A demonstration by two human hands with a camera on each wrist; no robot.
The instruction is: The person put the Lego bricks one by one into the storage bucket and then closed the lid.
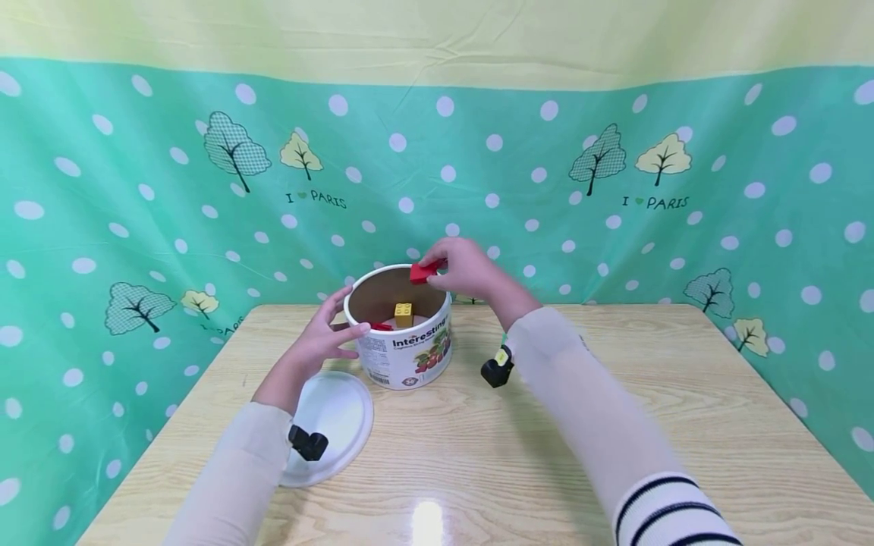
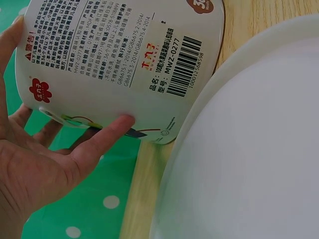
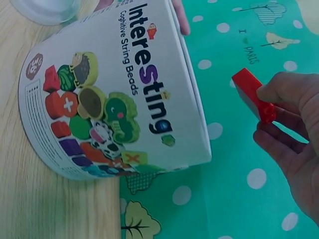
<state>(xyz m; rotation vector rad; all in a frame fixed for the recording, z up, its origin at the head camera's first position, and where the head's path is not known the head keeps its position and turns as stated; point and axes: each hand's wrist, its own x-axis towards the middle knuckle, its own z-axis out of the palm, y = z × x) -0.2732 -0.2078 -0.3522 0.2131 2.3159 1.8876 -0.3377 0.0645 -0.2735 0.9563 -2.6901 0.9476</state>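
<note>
A white bucket (image 1: 403,364) printed "Interesting" stands on the table with its top uncovered. My left hand (image 1: 328,334) rests against its left side, fingers spread, the thumb at the rim; in the left wrist view one fingertip touches the labelled wall. Above the bucket's right rim, my right hand (image 1: 467,269) pinches a red toy brick (image 1: 421,273) between thumb and fingers. The right wrist view shows this brick (image 3: 247,88) apart from the bucket. Inside the bucket are a yellow studded brick (image 1: 403,315) and a red piece (image 1: 382,327), partly hidden by the rim.
A round white lid (image 1: 334,425) lies on the wooden table (image 1: 478,470), in front and left of the bucket, under the left forearm. A green dotted curtain (image 1: 505,174) hangs behind the table and along both sides. Small black cameras sit on both wrists.
</note>
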